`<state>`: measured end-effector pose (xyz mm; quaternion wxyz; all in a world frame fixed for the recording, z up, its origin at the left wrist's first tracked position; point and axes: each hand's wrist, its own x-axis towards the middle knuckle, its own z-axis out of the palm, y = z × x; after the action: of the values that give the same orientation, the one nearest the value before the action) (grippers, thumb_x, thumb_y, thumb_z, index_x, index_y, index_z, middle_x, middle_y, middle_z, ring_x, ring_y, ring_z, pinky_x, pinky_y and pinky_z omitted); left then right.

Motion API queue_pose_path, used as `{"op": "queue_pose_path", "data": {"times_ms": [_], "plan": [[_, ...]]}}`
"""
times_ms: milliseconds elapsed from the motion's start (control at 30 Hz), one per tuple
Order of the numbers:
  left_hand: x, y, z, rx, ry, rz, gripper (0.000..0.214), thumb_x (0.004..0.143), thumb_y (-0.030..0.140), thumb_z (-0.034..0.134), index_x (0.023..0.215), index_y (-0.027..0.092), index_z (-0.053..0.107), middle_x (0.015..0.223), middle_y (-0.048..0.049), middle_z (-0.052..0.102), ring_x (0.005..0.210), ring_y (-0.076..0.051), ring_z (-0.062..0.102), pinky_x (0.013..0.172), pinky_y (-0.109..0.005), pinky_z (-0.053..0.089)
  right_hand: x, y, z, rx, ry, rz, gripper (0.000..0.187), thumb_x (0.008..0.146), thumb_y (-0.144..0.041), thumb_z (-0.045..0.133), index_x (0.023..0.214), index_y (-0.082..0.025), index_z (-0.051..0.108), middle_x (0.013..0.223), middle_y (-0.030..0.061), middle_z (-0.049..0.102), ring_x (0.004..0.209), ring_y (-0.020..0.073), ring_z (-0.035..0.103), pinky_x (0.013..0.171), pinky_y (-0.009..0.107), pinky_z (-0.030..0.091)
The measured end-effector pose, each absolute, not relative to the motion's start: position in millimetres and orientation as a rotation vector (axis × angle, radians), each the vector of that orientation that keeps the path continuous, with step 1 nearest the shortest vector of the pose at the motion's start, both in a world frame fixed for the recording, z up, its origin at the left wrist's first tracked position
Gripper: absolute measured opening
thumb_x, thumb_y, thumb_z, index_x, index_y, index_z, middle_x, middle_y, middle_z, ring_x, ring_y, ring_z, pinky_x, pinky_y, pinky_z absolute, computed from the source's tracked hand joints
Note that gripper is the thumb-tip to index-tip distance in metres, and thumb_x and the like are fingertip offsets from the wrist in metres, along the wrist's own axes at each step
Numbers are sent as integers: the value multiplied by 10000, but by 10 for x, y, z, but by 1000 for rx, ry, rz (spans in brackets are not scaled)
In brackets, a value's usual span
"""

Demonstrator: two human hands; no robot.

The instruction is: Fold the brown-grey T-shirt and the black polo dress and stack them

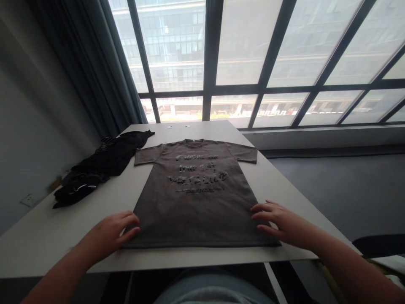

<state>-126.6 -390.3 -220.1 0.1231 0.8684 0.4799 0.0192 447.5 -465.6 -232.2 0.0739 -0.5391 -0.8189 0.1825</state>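
A dark grey-brown T-shirt [196,215] with dark lettering across its chest lies spread flat, its collar at the far side and its hem toward me. At the shirt's lower left edge is my left hand [115,230], fingers apart and fingertips at the fabric. My right hand [275,219] is at the lower right edge, its fingers spread over the side of the cloth. Neither hand grips the fabric; whether the fingertips press on it is hard to tell.
The shirt lies on a white table [164,258]. Dark clothes [104,162] are heaped along its left side, near the wall. Beyond the far end stand large windows and a dark curtain [95,63]. A dark chair [379,245] shows at the right.
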Motion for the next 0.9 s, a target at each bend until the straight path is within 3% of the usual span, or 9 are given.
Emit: {"op": "queue_pose_path", "data": {"times_ms": [100, 267, 367, 467, 600, 733, 900], "plan": [[-827, -3557, -2213, 2639, 1292, 91, 259, 1004, 428, 548, 1077, 286, 752, 1150, -46, 751, 1023, -238, 725, 903, -328, 539, 4309, -4201, -2359, -1570, -2454, 503, 469, 1017, -577, 562, 1355, -304, 740, 1541, 97, 569, 1418, 357, 553, 1187, 547, 485], [77, -2715, -2391, 2759, 1293, 18, 329, 1001, 428, 579, 1237, 268, 742, 1389, -80, 681, 1245, -271, 667, 1081, -363, 500, 3843, -3134, -2631, -1639, -2526, 439, 797, 990, -647, 583, 1634, -193, 466, 1729, 148, 283, 1624, 380, 214, 1315, 532, 289], [539, -2229, -2506, 2674, 1507, -6, 505, 1005, 547, 560, 1454, 327, 633, 1618, -60, 522, 1469, -283, 507, 1198, -401, 416, 3585, -2530, -2745, -1829, -2477, 339, 802, 1079, -625, 396, 1694, -115, 319, 1752, 183, 179, 1650, 343, 115, 1343, 490, 174], [770, -1876, -2643, 2582, 1675, 25, 586, 1052, 573, 427, 1583, 337, 502, 1716, -69, 385, 1585, -296, 343, 1268, -480, 314, 3524, -2122, -2826, -2039, -2276, 234, 785, 1101, -609, 321, 1712, -120, 255, 1765, 159, 131, 1655, 325, 87, 1337, 509, 148], [718, -1643, -2876, 2402, 1895, 46, 636, 1073, 567, 292, 1638, 311, 433, 1740, -97, 330, 1600, -335, 308, 1276, -551, 277, 3757, -1928, -2995, -2239, -2025, 253, 750, 1102, -617, 266, 1710, -177, 280, 1768, 126, 153, 1650, 324, 120, 1329, 536, 138], [594, -1568, -3039, 2331, 1955, 86, 675, 1055, 604, 285, 1659, 321, 395, 1765, -74, 270, 1631, -309, 230, 1310, -529, 198, 3966, -1911, -3145, -2284, -1959, 291, 698, 1101, -617, 219, 1706, -279, 299, 1776, 70, 144, 1644, 324, 150, 1328, 545, 120], [534, -1534, -3056, 2244, 2013, 107, 689, 1032, 649, 295, 1652, 368, 400, 1772, -44, 253, 1634, -314, 215, 1310, -568, 176, 3974, -1891, -3166, -2319, -1942, 295, 709, 1081, -656, 248, 1710, -328, 273, 1782, 59, 110, 1646, 352, 118, 1323, 571, 97]]}}
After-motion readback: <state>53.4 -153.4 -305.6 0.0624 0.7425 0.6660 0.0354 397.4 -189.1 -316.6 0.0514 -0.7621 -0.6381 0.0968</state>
